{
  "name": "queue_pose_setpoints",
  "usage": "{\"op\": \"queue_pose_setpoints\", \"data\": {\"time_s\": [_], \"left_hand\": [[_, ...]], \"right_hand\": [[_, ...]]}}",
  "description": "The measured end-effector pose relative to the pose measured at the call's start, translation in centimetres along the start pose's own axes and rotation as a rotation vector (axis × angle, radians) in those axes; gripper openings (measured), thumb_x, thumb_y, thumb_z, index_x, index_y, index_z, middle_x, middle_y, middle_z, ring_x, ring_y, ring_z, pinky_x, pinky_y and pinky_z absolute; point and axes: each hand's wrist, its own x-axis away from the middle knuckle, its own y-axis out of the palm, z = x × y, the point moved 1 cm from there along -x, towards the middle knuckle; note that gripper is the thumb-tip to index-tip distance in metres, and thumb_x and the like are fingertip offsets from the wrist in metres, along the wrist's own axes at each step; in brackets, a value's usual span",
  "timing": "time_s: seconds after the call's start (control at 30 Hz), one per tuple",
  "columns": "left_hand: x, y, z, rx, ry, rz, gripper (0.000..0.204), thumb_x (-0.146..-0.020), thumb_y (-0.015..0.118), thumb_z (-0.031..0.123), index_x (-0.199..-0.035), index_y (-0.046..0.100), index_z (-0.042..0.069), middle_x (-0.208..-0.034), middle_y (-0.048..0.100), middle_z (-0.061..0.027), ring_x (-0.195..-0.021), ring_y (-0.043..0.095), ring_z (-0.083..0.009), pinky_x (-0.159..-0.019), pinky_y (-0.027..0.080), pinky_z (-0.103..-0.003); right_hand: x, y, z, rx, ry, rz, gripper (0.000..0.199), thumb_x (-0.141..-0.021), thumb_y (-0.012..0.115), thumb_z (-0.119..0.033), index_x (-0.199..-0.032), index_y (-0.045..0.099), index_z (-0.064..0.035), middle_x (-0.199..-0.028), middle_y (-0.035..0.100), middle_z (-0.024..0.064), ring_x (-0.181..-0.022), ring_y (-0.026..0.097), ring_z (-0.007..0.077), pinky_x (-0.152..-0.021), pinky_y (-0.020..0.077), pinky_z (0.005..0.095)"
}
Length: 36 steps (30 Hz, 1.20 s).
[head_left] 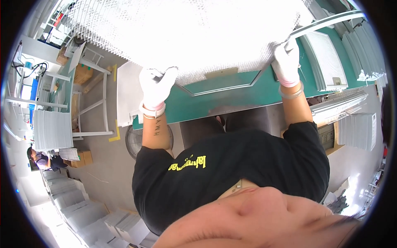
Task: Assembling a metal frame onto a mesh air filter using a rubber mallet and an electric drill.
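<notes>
A large white sheet with a fine bumpy, ridged texture [198, 45] spreads across the top of the view, partly washed out by glare. My left hand [158, 86], in a white glove, is closed on its near left edge. At the near right corner my gloved right hand [286, 62] grips the same sheet, which bunches beside the fingers. Beneath it, a thin metal frame [223, 91] lies on the green tabletop [186, 110], largely covered. A beige label-like strip [222, 73] shows at the sheet's near edge.
Stacked white panels [324, 62] stand on the table at right, beside a metal rail [331, 21]. A white board [127, 91] lies at the table's left end. Below are a floor fan [136, 142] and, farther left, a white rack [103, 95]. Another person [43, 160] is far left.
</notes>
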Motion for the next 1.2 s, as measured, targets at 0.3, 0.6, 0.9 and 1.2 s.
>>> {"op": "queue_pose_setpoints", "data": {"time_s": [0.3, 0.6, 0.9, 1.2], "left_hand": [[-1.4, 2.2, 0.9, 0.146, -0.076, 0.381, 0.027, -0.085, 0.065, -0.002, -0.111, 0.060, -0.004, -0.081, 0.060, -0.0010, -0.063, 0.046, -0.0033, -0.056, 0.036, -0.015], [-1.1, 2.3, 1.6, 0.152, -0.095, 0.395, 0.012, -0.081, 0.067, -0.005, -0.092, 0.063, 0.000, -0.073, 0.060, -0.0003, -0.061, 0.048, -0.0052, -0.055, 0.040, -0.021], [-1.9, 2.3, 1.6, 0.111, -0.083, 0.318, 0.008, -0.076, 0.072, -0.005, -0.082, 0.068, -0.001, -0.071, 0.065, -0.0030, -0.065, 0.057, -0.0075, -0.058, 0.045, -0.023], [-0.3, 2.8, 1.5, 0.092, -0.107, 0.178, 0.016, -0.077, 0.074, -0.002, -0.093, 0.072, -0.004, -0.082, 0.071, -0.0065, -0.073, 0.064, -0.0112, -0.067, 0.050, -0.025]], "right_hand": [[-0.4, 2.9, -1.5, 0.135, -0.270, 0.149, 0.014, -0.088, 0.067, -0.005, -0.101, 0.061, -0.0004, -0.080, 0.057, -0.0018, -0.071, 0.048, 0.0070, -0.065, 0.0411, 0.0223], [1.0, 2.7, -0.7, 0.404, -0.174, 0.288, 0.039, -0.081, 0.077, -0.013, -0.055, 0.050, -0.0020, -0.048, 0.040, -0.0035, -0.046, 0.037, 0.0060, -0.044, 0.0317, 0.0260], [0.2, 1.2, 0.0, 0.221, -0.090, 0.106, 0.043, -0.088, 0.070, -0.008, -0.053, 0.045, -0.0062, -0.051, 0.039, -0.0072, -0.051, 0.033, 0.0028, -0.046, 0.0265, 0.0234], [1.3, 0.6, 2.2, 0.125, -0.057, 0.136, 0.023, -0.090, 0.066, -0.003, -0.075, 0.049, -0.0071, -0.070, 0.050, -0.0047, -0.064, 0.042, 0.0027, -0.057, 0.0377, 0.0203]]}}
